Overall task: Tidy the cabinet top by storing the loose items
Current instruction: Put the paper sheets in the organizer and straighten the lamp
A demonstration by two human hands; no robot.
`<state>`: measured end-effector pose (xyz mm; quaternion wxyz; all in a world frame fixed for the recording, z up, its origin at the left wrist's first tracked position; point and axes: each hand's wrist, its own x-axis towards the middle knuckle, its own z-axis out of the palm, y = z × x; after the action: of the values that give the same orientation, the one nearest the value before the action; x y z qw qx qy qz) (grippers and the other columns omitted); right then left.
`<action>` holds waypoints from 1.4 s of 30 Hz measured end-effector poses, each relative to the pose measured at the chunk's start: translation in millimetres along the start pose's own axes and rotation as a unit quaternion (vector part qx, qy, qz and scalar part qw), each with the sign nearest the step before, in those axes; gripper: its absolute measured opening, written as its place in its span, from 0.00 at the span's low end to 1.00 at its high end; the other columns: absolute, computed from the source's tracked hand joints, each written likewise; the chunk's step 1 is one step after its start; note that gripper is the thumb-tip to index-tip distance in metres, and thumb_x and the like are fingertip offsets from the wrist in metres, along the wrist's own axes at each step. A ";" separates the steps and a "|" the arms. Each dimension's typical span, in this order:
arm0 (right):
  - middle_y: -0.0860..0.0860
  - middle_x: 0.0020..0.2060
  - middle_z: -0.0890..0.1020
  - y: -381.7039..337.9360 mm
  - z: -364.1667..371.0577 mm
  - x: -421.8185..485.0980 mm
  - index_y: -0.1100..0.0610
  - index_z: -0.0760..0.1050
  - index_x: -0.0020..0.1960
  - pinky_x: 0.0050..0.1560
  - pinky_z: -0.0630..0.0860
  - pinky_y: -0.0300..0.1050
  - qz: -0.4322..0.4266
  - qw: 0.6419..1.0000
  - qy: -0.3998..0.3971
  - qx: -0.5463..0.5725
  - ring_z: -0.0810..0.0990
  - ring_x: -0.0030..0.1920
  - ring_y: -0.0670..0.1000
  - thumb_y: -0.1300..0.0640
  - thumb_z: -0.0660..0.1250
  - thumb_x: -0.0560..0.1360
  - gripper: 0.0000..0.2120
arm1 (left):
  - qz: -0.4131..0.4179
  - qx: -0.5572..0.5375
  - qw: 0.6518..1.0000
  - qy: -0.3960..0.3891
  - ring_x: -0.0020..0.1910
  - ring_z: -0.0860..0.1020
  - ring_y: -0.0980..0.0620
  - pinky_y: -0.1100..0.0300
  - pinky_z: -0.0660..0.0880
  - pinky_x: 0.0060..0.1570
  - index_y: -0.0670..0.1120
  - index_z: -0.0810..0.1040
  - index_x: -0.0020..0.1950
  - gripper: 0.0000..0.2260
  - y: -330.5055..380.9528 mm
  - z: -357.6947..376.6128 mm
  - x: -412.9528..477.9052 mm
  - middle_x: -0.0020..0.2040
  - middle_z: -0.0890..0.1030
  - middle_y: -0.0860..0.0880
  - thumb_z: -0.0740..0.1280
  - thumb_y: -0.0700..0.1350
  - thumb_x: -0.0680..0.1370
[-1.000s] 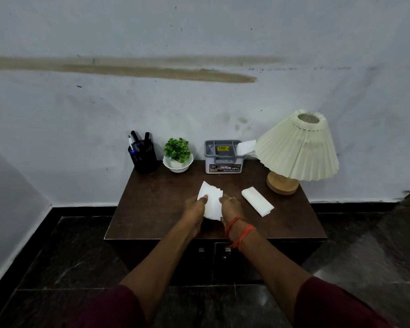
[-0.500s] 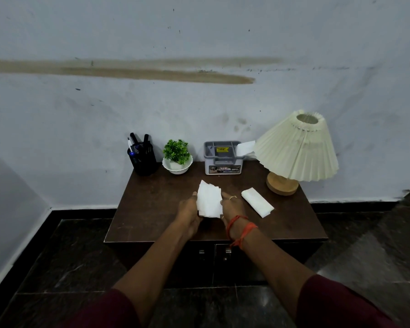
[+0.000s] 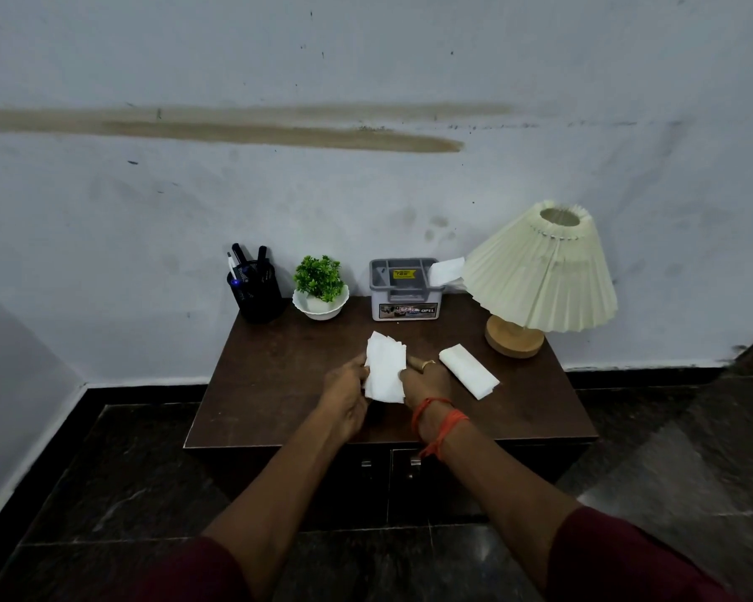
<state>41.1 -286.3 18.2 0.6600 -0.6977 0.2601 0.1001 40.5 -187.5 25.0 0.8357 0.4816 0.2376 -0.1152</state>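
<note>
A stack of white tissues (image 3: 384,369) stands nearly upright above the middle of the dark brown cabinet top (image 3: 279,375). My left hand (image 3: 344,391) grips its left edge and my right hand (image 3: 427,380) grips its right edge. A second folded white tissue stack (image 3: 468,371) lies flat just right of my right hand. At the back stands a grey tissue holder box (image 3: 404,289) with one white tissue (image 3: 445,270) sticking out of its right side.
A black mesh pen cup (image 3: 255,288) with markers stands at the back left, a small green plant in a white bowl (image 3: 320,288) beside it. A cream pleated lamp (image 3: 540,271) on a wooden base fills the back right. Below the top are two cabinet doors (image 3: 392,480).
The tissue stack has been raised from lying tilted on the top to nearly upright between both hands, and squared up. Both hands stayed in place.
</note>
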 end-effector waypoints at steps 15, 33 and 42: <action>0.58 0.53 0.84 -33.7 -10.5 19.6 0.60 0.79 0.60 0.63 0.75 0.52 -0.147 0.988 0.022 -0.048 0.81 0.56 0.54 0.69 0.64 0.70 0.19 | 0.059 0.184 0.981 -0.005 0.42 0.83 0.47 0.55 0.82 0.40 0.36 0.80 0.58 0.15 24.2 3.1 14.7 0.51 0.84 0.39 0.72 0.40 0.74; 0.52 0.60 0.81 -88.2 -7.7 28.0 0.57 0.77 0.63 0.68 0.71 0.48 -0.212 0.977 -0.011 -0.027 0.78 0.62 0.50 0.58 0.65 0.74 0.18 | 0.294 0.322 0.893 0.112 0.47 0.83 0.49 0.57 0.80 0.49 0.39 0.83 0.56 0.14 83.2 46.9 59.6 0.50 0.85 0.43 0.74 0.41 0.71; 0.52 0.48 0.78 -140.0 2.2 55.5 0.60 0.75 0.60 0.41 0.73 0.43 -0.137 0.981 -0.086 0.103 0.77 0.50 0.50 0.56 0.60 0.78 0.14 | 0.315 0.313 0.894 0.057 0.44 0.85 0.46 0.44 0.82 0.46 0.42 0.84 0.48 0.12 100.9 62.6 86.2 0.44 0.86 0.43 0.74 0.46 0.68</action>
<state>157.8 -297.8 112.8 0.7556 -0.6438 0.1132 0.0415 175.0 -186.8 83.4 0.6195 0.7734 0.0725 0.1133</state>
